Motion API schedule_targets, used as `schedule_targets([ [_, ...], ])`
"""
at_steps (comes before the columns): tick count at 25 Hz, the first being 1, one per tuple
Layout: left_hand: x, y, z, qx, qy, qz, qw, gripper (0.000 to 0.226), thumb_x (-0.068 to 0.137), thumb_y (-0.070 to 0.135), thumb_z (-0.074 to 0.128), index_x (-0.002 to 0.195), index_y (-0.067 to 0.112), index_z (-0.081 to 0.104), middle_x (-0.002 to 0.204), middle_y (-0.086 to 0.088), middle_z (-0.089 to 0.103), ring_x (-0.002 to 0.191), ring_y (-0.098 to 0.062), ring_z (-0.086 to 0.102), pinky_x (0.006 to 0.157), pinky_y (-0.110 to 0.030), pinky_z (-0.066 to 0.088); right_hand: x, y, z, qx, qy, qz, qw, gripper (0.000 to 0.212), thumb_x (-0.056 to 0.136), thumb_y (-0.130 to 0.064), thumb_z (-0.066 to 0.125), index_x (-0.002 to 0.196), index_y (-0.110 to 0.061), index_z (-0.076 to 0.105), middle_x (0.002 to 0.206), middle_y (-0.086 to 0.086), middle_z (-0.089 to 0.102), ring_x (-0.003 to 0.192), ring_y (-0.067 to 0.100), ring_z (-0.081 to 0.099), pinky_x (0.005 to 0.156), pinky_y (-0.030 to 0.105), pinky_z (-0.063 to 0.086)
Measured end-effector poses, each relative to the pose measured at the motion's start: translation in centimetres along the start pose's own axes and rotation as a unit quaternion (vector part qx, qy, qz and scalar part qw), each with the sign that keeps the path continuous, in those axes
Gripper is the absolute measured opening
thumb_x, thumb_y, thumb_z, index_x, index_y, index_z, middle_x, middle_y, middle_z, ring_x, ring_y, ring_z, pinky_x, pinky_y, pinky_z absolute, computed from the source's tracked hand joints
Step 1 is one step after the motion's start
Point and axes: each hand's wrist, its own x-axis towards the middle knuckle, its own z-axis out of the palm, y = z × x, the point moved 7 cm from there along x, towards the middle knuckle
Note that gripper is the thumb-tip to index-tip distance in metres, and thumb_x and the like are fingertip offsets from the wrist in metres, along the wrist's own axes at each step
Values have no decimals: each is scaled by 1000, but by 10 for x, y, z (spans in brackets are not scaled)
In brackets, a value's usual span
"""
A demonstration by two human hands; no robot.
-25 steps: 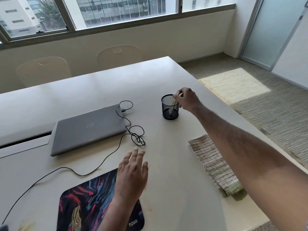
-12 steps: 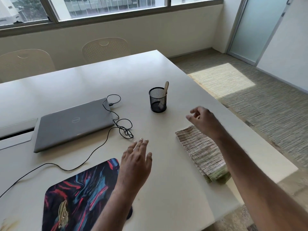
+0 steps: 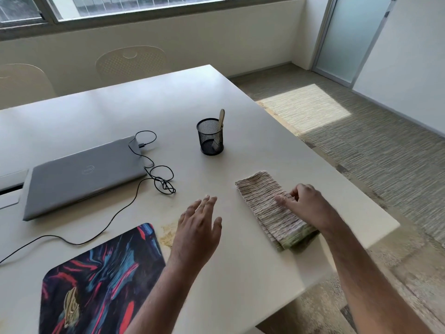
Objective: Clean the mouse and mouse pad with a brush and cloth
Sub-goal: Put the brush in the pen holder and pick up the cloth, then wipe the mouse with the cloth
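A folded striped cloth [image 3: 267, 208] lies flat on the white table [image 3: 240, 273] near its right edge. My right hand [image 3: 305, 206] rests on the cloth's right side, index finger laid out on the fabric and the other fingers loosely curled. My left hand [image 3: 197, 227] hovers flat with straight fingers between the cloth and the colourful mouse pad [image 3: 96, 280] at the lower left. The brush's wooden handle [image 3: 221, 119] sticks out of a black mesh cup [image 3: 210, 138]. No mouse is in view.
A shut grey laptop [image 3: 81, 177] lies at the left, with a black cable [image 3: 159, 177] looping from it across the table. Yellowish crumbs [image 3: 168, 235] sit by the pad's upper right corner. Two chairs [image 3: 131, 61] stand behind the table.
My right hand let go of the brush in the cup and came back and down onto the cloth. My left hand stayed hovering near the pad.
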Motion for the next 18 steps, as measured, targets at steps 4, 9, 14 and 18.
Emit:
schedule_targets([
  [4,-2,11,-2,-19,6,9,1000,60,104,36,50,160,24,32,162,3,40,152,-16,29,122,-36,26,-5,-1,-1,60,-28,-12,998,47,83,-64,78,93,-21,60,91,-4,62,83,14,61,75,35,52],
  [9,-7,30,-11,-51,26,47,997,63,103,44,50,160,23,31,156,4,49,146,-14,39,119,-34,32,-18,-21,-5,315,-80,-36,945,42,78,-38,89,97,-13,62,76,-1,77,71,14,72,65,24,56],
  [14,-7,47,-32,-52,50,97,993,82,94,71,49,159,24,33,156,7,48,144,-13,41,118,-33,33,-29,-53,-6,399,-147,-87,901,57,73,-34,91,116,-11,61,99,18,80,95,39,78,87,53,62],
  [18,-9,49,-38,-82,22,102,991,101,85,79,56,164,32,15,170,13,17,155,-3,8,127,-32,16,-47,-99,-11,416,-193,-150,876,49,80,-24,85,116,-6,57,100,17,80,94,37,78,82,48,64],
])
